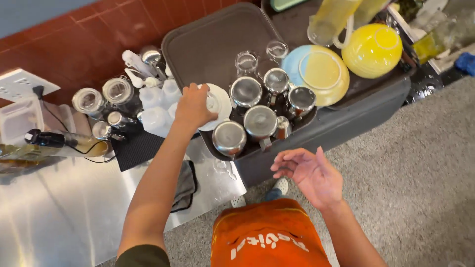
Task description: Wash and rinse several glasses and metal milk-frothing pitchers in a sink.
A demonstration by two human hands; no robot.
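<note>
Overhead, the left hand (194, 106) closes over a small white ceramic saucer (217, 105) on the dark plastic tray (208, 44); the right hand (311, 175) hangs spread, holding nothing.

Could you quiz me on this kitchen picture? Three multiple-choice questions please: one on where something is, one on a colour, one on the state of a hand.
1. Where does the left hand rest?
A. on the white saucer at the edge of the dark tray
B. on a red kettle
C. on the floor

2. What colour is the upturned bowl at the far right of the tray?
A. black
B. yellow
C. purple

3. What state is the right hand in?
A. clenched round a knife
B. gripping a steel cup
C. open and empty, fingers spread, in the air

Answers:
1. A, since the left hand lies on the saucer beside the steel cups.
2. B, since the bowl's outside is plainly yellow.
3. C, since the palm shows and nothing is in it.
</note>
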